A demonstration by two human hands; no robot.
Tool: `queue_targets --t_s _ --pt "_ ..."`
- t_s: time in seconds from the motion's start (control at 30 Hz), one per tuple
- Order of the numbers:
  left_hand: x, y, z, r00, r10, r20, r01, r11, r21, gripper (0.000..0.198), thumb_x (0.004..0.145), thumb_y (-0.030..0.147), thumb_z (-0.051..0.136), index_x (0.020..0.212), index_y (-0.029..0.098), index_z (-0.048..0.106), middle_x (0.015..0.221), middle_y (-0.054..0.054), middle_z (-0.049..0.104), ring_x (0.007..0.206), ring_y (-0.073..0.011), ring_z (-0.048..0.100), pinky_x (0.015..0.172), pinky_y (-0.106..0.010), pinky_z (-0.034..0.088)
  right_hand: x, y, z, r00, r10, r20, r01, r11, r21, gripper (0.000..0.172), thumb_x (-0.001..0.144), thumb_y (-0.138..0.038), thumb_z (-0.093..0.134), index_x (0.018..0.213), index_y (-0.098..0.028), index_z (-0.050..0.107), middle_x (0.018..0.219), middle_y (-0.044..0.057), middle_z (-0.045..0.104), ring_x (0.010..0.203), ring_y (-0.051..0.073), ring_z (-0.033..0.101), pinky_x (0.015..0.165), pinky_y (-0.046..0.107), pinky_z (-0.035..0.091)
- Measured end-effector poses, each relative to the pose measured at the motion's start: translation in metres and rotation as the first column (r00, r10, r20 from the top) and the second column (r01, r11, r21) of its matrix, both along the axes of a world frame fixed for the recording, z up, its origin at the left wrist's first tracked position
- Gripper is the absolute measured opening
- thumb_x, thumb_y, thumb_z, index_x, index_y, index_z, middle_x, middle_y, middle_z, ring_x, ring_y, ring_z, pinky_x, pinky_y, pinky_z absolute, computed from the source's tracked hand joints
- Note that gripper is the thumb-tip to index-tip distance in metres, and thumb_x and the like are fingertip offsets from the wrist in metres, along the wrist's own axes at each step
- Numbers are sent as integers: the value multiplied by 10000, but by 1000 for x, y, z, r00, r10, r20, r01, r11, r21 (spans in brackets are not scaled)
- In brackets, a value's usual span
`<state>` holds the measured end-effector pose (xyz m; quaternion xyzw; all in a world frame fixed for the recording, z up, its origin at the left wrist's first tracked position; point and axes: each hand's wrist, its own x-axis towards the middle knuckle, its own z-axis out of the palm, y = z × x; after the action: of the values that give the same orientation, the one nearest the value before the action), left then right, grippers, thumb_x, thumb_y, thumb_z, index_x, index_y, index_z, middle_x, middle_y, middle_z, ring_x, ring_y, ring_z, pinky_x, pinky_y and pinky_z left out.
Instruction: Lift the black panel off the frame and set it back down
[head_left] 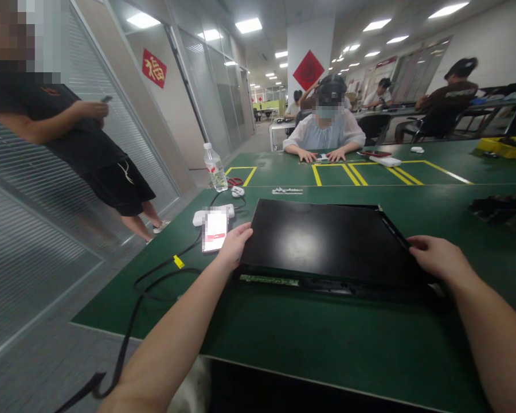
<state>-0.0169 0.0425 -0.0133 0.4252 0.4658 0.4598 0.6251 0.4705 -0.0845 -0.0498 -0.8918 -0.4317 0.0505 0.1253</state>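
A large flat black screen panel (327, 241) lies on the green table (327, 338), with a thin circuit strip along its near edge. My left hand (234, 245) grips the panel's left edge, thumb on top. My right hand (434, 256) holds the right edge near a loosened black frame strip (393, 228). Both hands are closed on the panel's sides.
A phone (215, 230), a white box (212, 213), a water bottle (215, 167), scissors and a black cable (155, 281) lie at the left. A person sits across the table (327, 135); another stands at the left (86, 137). A yellow tray (505, 147) sits far right.
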Motion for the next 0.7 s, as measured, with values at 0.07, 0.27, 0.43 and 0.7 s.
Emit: queue_targets --t_s 0.07,0.27,0.43,0.7 --pt "-1 -1 0 1000 -2 -6 2 1000 -2 419 829 187 792 1245 142 768 1016 -116 838 982 -282 795 882 -371 633 -6 1 2 1000 3 24 -3 1000 -8 454 883 -354 533 1237 -234 792 1166 105 800 1037 294 735 755 351 534" --pt "-2 -2 2 999 50 -18 -50 998 -34 574 825 185 807 1381 143 670 1000 -107 834 970 -278 797 864 -365 636 -25 -1 13 1000 -2 14 1 999 50 616 864 -315 530 1459 -252 677 1144 91 776 928 265 715 711 345 509" --pt "-3 -3 5 1000 14 -14 -14 1000 -25 394 796 152 793 1185 141 727 966 -102 828 935 -265 798 828 -337 636 -27 -1 10 998 60 33 -61 997 49 500 871 -373 553 1276 -199 788 1202 162 741 1046 315 712 798 377 547" --pt "-6 -4 9 1000 7 0 -7 999 50 357 781 151 820 1128 156 736 1048 -111 825 1069 -286 776 968 -392 616 -24 2 1 995 87 40 -87 996 -1 495 866 -352 563 1250 -150 801 1231 195 751 1137 351 713 953 424 565"
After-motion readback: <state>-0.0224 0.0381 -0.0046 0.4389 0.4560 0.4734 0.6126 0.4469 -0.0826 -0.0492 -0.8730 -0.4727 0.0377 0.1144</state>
